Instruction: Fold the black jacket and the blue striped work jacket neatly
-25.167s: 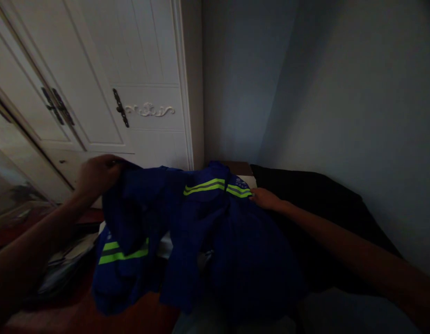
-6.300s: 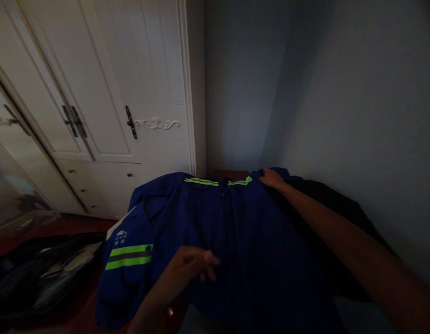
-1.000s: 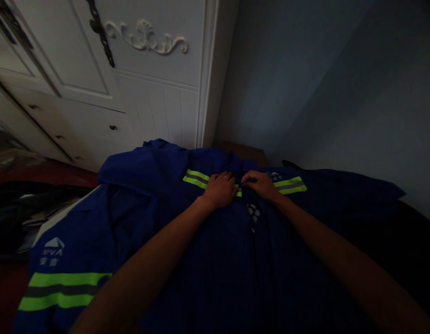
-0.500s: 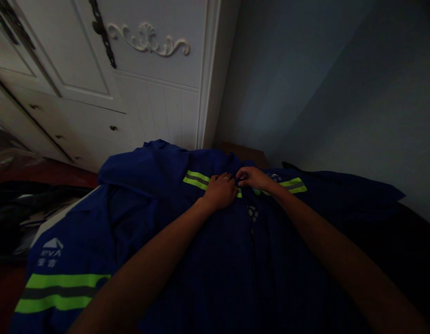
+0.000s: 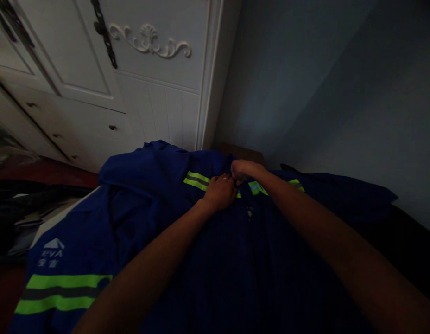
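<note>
A blue work jacket point(image 5: 197, 250) with yellow-green and grey reflective bands lies spread out, front side up. My left hand point(image 5: 221, 191) rests on its chest band beside the front opening, fingers bent and closed on the cloth. Right beside it, my right hand point(image 5: 243, 170) is closed in a pinch at the upper front edge. What exactly lies between those fingertips is hidden. Below the hands, a small patch of patterned fabric point(image 5: 250, 213) shows through the front opening. One sleeve point(image 5: 51, 260), bearing a pale logo, extends to the lower left.
A white cabinet point(image 5: 159, 111) with dark handles stands behind the jacket, meeting a grey-blue wall point(image 5: 305, 93). A brown box point(image 5: 243, 153) sits in the corner. Dark clothes point(image 5: 30, 208) lie on the red floor at left.
My right hand has moved slightly up and left, turning into a tighter fist. The patterned patch in the front opening has become smaller. My left hand stays in place.
</note>
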The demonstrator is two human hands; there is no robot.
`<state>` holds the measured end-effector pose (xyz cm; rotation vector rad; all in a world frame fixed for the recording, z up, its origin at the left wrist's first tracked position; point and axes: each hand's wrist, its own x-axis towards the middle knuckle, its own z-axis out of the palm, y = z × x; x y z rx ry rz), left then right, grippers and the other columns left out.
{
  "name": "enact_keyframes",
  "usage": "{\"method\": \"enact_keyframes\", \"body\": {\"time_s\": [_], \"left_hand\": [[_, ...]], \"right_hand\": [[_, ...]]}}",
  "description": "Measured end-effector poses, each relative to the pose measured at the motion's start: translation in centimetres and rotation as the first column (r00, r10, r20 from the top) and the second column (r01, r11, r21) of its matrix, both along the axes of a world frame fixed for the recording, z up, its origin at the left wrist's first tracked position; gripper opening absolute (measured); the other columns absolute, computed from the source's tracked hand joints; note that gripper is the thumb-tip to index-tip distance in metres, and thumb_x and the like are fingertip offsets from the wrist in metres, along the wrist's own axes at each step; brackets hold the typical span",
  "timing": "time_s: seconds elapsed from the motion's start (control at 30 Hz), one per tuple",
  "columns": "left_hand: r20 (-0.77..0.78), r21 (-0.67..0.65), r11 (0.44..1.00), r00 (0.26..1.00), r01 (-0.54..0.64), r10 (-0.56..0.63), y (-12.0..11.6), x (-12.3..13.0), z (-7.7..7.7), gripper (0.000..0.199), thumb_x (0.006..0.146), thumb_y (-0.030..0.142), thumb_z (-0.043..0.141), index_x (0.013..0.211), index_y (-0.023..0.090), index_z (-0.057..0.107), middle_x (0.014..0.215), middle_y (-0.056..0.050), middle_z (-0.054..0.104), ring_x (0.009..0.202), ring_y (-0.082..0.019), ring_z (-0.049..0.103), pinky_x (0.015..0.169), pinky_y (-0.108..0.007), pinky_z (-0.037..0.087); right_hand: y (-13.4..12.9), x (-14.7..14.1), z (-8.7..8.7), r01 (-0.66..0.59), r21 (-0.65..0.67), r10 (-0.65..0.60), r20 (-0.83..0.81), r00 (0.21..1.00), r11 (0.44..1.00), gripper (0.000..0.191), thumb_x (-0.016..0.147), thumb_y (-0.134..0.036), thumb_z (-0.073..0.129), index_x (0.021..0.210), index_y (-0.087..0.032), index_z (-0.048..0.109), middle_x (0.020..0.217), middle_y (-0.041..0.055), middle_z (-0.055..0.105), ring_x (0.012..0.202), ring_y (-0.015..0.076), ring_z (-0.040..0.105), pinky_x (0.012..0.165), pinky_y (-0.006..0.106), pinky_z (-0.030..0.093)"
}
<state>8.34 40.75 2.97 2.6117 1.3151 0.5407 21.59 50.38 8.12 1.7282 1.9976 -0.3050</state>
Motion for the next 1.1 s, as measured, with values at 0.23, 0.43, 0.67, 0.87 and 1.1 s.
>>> {"method": "enact_keyframes", "body": {"time_s": [0.23,0.43,0.67,0.87,1.1], "left_hand": [[0.112,-0.003,1.0,0.994,-0.015,0.015,-0.2,-0.3,1.2,0.035,0.094,0.026,0.042,0.124,0.016,0.058,0.127,-0.012,0.061,0.117,-0.024,0.057,0.098,-0.041,0.046],[0.259,0.042,0.999,0.966,0.001,-0.012,-1.7,-0.3,3.5,0.034,0.097,0.029,0.039,0.113,0.016,0.066,0.103,-0.01,0.068,0.097,-0.02,0.063,0.088,-0.033,0.049],[0.137,-0.079,0.984,0.98,0.157,-0.146,-10.6,-2.5,4.5,0.034,0.095,0.036,0.045,0.116,0.019,0.066,0.098,-0.007,0.071,0.089,-0.021,0.066,0.082,-0.035,0.053],[0.021,0.187,0.974,0.991,0.128,-0.134,-21.7,-6.0,-0.1,0.039,0.095,0.038,0.049,0.127,0.019,0.06,0.135,-0.013,0.058,0.127,-0.029,0.054,0.102,-0.049,0.048],[0.091,0.288,0.955,0.995,-0.066,0.041,-24.4,-8.7,-2.3,0.035,0.097,0.026,0.045,0.125,0.015,0.062,0.136,-0.014,0.058,0.134,-0.027,0.05,0.108,-0.047,0.046]], "right_hand": [[-0.5,1.4,-0.4,0.027,0.092,-0.015,-0.131,0.991,0.995,0.018,0.059,-0.008,0.079,0.075,-0.015,0.073,0.068,0.0034,0.069,0.071,0.0183,0.067,0.065,0.024,0.046],[-2.8,4.3,-2.5,0.122,0.252,-0.008,-0.411,0.912,0.96,0.018,0.074,-0.014,0.071,0.091,-0.014,0.072,0.088,0.0049,0.073,0.077,0.0146,0.067,0.066,0.02,0.048],[-5.6,5.4,-4.9,0.266,0.427,0.056,-0.607,0.793,0.864,0.022,0.083,-0.023,0.068,0.103,-0.014,0.068,0.103,0.0077,0.072,0.091,0.0142,0.068,0.077,0.021,0.052],[-5.1,4.9,-3.6,0.323,0.465,0.038,-0.614,0.788,0.825,0.018,0.075,-0.018,0.075,0.092,-0.014,0.071,0.092,0.007,0.073,0.085,0.0179,0.068,0.075,0.026,0.052],[-9.4,2.6,-2.3,0.206,0.565,0.133,-0.501,0.855,0.799,0.043,0.083,-0.004,0.055,0.124,-0.017,0.062,0.125,0.013,0.061,0.111,0.0232,0.06,0.094,0.033,0.045]]}}
